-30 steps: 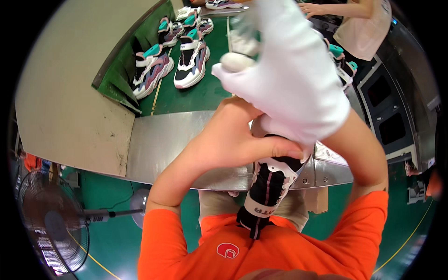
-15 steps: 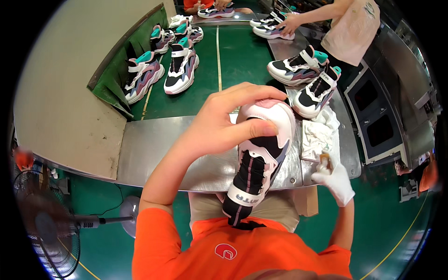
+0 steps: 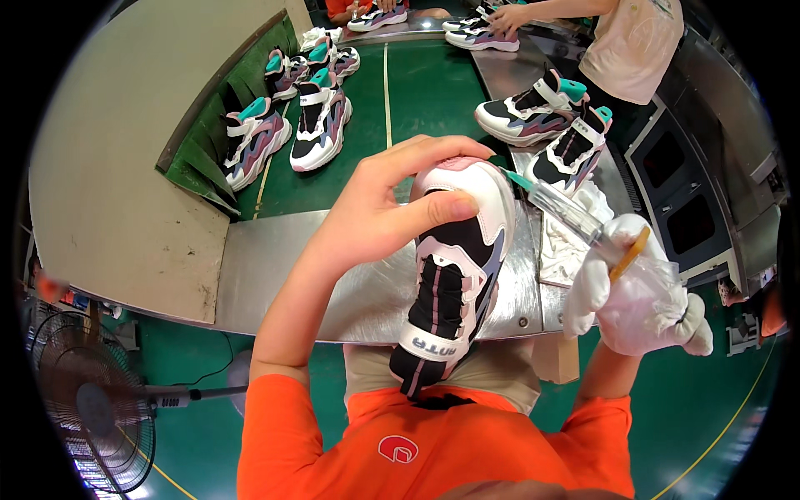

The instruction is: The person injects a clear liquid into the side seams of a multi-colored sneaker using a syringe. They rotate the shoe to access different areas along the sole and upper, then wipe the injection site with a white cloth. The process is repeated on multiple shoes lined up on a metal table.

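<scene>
From where I'm standing, the worker in the orange shirt (image 3: 325, 450) is holding a black, white and pink shoe (image 3: 440, 300) over the near edge of the metal table (image 3: 271, 267), its toe pointing away and its collar sitting close to the shirt. The bare left hand (image 3: 375, 208) is spreading wide around the toe, the thumb pressing on the upper and the fingers wrapping over the front, so the grip is closing firmly on the shoe. The right hand (image 3: 637, 304), wearing a white glove, is curling around a clear syringe (image 3: 567, 210), gripping it near its amber flange (image 3: 629, 255); I can't tell whether anything is pushing the plunger. The teal tip (image 3: 518, 179) is pointing at the sole edge beside the toe, and whether it is touching I can't tell. White cloth (image 3: 560, 250) is lying on the table beneath the syringe. Two similar shoes are standing just beyond, one (image 3: 527, 115) behind the other (image 3: 571, 152). More shoes (image 3: 321, 127) are standing along the left of the green belt (image 3: 367, 179), and a co-worker's hand (image 3: 506, 18) is touching a shoe (image 3: 483, 38) at the far right.
</scene>
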A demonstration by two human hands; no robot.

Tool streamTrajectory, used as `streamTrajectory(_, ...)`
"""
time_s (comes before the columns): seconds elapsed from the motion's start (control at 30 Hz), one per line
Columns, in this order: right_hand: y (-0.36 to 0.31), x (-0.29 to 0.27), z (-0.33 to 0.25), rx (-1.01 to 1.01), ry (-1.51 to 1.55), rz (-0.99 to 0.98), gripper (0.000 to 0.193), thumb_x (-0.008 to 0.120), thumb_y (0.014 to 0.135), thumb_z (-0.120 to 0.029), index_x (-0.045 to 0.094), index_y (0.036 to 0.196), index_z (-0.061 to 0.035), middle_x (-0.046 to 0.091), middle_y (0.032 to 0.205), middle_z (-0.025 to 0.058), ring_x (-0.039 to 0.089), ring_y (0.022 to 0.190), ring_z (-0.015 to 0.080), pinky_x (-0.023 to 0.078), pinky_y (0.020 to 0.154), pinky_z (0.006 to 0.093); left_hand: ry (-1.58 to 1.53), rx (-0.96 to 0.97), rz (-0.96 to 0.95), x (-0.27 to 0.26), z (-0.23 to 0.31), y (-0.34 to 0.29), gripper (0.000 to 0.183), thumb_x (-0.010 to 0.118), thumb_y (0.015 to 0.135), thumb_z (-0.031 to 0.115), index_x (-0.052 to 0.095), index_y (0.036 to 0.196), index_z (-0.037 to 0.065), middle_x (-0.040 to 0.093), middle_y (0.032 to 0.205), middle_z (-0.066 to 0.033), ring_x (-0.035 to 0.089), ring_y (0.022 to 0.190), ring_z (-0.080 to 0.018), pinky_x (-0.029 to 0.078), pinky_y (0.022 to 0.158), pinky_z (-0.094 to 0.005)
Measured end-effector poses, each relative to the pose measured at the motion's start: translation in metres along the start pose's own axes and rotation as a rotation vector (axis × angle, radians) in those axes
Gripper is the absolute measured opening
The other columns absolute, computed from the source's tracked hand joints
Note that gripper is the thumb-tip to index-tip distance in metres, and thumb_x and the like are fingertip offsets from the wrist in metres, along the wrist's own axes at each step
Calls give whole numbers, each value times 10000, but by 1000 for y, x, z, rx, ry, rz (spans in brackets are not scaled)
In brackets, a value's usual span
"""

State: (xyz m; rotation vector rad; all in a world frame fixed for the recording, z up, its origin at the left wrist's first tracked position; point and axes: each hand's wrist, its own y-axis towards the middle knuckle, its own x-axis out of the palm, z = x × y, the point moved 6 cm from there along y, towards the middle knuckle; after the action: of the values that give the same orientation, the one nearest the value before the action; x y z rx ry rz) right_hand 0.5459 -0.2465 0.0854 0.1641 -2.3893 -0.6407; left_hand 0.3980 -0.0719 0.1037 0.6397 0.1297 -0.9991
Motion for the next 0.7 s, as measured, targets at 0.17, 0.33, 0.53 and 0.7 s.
streamTrajectory(0.17, 6, -12, 13, 0, 108, -141, 1186, 896, 371, -469, 342, 1285, 43, 594, 907, 228, 638, 730, 395, 557, 607, 446, -4, 7, -9, -1, -5, 1, 466, 697, 824, 250, 608, 1211, 6, 626, 1136, -80, 580, 1049, -157, 447, 935, -307)
streamTrajectory(0.33, 2, -26, 14, 10, 120, -181, 1176, 915, 388, -466, 342, 1285, 35, 596, 899, 236, 644, 714, 394, 555, 593, 436, -25, 21, 5, 0, -5, 3, 466, 700, 800, 238, 620, 1203, 18, 633, 1137, -77, 587, 1042, -161, 450, 937, -306)
streamTrajectory(0.53, 23, -2, 12, 37, -69, -60, 937, 812, 607, -481, 412, 1205, 118, 554, 826, 233, 615, 611, 352, 535, 490, 402, -41, -25, 29, -3, -8, 0, 462, 707, 779, 211, 631, 1189, 12, 637, 1136, -72, 590, 1039, -157, 457, 931, -304)
streamTrajectory(0.7, 29, -3, 14, 87, -141, 94, 623, 670, 821, -347, 463, 1156, 135, 536, 802, 218, 591, 561, 319, 512, 458, 374, -93, -52, 58, -10, -18, -4, 483, 700, 810, 177, 590, 1241, -12, 638, 1143, -93, 603, 1033, -157, 474, 914, -291)
